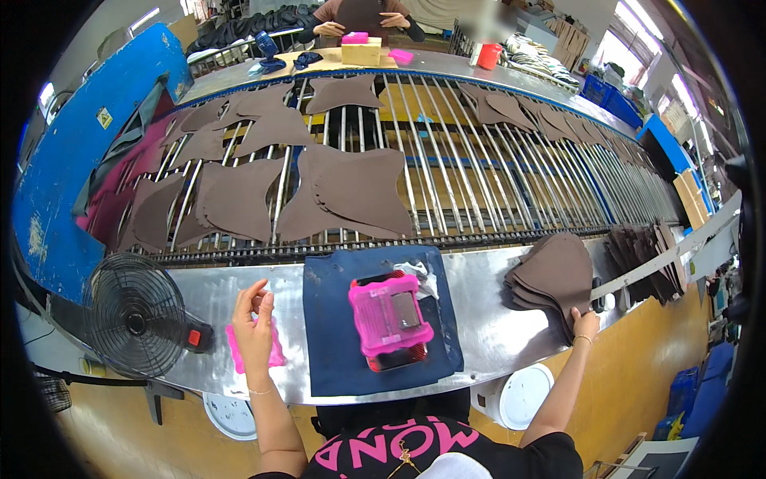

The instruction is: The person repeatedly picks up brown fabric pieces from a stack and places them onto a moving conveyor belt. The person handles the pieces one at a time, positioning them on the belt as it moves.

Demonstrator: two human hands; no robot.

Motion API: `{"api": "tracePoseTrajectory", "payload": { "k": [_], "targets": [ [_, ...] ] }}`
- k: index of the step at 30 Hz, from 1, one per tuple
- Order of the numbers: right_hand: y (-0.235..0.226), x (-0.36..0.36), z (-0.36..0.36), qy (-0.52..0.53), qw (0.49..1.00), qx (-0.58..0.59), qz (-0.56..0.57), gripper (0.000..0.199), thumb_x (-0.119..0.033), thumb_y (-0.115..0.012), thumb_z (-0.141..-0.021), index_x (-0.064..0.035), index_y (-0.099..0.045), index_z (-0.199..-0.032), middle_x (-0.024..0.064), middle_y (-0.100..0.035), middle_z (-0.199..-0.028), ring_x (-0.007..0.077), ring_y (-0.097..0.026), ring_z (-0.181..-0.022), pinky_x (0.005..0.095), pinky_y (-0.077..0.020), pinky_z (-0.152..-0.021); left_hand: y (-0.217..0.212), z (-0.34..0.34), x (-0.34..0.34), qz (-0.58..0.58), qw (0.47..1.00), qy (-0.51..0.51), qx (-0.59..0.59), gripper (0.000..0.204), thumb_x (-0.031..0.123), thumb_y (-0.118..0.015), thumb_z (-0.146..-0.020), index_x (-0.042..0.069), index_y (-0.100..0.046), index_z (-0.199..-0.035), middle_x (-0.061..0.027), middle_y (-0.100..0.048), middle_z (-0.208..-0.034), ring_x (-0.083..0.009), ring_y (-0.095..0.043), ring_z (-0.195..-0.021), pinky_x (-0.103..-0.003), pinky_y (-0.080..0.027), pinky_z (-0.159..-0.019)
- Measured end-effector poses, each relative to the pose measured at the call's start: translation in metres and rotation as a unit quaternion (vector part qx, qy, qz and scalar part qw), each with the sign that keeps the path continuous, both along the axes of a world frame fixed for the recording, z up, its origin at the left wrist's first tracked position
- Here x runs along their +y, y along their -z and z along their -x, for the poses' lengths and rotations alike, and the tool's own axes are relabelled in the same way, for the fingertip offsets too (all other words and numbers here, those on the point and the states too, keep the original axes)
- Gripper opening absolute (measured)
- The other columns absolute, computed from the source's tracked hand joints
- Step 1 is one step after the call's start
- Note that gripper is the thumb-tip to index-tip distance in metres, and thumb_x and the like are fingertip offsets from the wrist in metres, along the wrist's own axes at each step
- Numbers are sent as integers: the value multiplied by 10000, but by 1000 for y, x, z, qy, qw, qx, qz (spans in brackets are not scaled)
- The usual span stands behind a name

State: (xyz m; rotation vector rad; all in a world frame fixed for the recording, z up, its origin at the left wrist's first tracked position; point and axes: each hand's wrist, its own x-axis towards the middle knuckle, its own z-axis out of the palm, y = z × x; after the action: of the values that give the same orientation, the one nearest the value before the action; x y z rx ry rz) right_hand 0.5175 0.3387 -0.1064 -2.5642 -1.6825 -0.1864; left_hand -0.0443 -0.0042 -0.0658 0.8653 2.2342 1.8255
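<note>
My right hand [586,324] is closed round the narrow end of a stack of flat, shaped brown pieces [554,271] at the right of the metal table. The pieces look like cut fabric or foam sheet; I cannot tell which. Over the table's left part hovers my left hand [254,319], its fingers loosely bent and apart, with nothing in it. Partly hidden beneath that hand lies a pink wavy-edged plastic piece [277,351]. Between my hands, a pink plastic lid or tray [375,315] with a small dark block [406,310] on it rests over a red container [415,354] on a dark blue mat [331,351].
Beyond the table [487,279] runs a roller conveyor [447,160] carrying several brown pieces [343,191]. A black fan [136,319] stands at the left, beside a blue machine housing [64,176]. More dark pieces [646,259] are stacked far right. Another person [363,24] works across the conveyor.
</note>
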Motion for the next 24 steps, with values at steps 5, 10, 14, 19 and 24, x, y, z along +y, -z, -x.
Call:
{"api": "tracePoseTrajectory", "payload": {
  "k": [5, 10, 14, 19, 24],
  "targets": [
    [-27, -15, 24, 9, 999, -33, -5, 528, -454, -692, -788, -14, -590, -1063, 190, -613, -1106, 359, -594, -1040, 461, -482, -866, -6, -21, 5, 0, 1000, -1, -2, 216, 110, -629, -885, 42, -639, -1090, -11, -549, -864, -97, -508, -754, -224, -421, -679],
    [-7, -7, 14, -28, 999, -28, 0, 485, -379, -696, -806, -17, -563, -1099, 165, -627, -1078, 351, -623, -980, 455, -497, -837, -8, -29, 12, 17, 999, 10, 40, 226, 107, -606, -905, 27, -624, -1116, -15, -555, -880, -90, -539, -737, -223, -456, -661],
    [-6, -5, 16, -51, 993, -28, -100, 382, -246, -726, -791, 3, -579, -1040, 200, -626, -1041, 368, -612, -965, 476, -488, -831, -13, -33, 14, 12, 999, 17, 50, 222, 104, -607, -905, 26, -626, -1111, -16, -556, -881, -91, -545, -749, -224, -457, -667],
    [-21, -7, -4, -168, 983, 34, -66, 301, -118, -561, -896, 14, -557, -1166, 210, -643, -887, 307, -655, -767, 410, -524, -656, -21, -33, 9, 16, 998, 14, 57, 218, 80, -611, -889, 29, -634, -1099, -16, -551, -868, -92, -534, -751, -223, -454, -674],
    [-143, -68, 98, -239, 938, 228, -108, 249, -121, -467, -965, -7, -554, -1169, 184, -632, -790, 196, -620, -480, 286, -472, -413, -44, -42, 25, 31, 993, 37, 107, 226, 61, -621, -867, 29, -642, -1089, -26, -548, -885, -100, -523, -790, -244, -441, -740]
  ]
}}
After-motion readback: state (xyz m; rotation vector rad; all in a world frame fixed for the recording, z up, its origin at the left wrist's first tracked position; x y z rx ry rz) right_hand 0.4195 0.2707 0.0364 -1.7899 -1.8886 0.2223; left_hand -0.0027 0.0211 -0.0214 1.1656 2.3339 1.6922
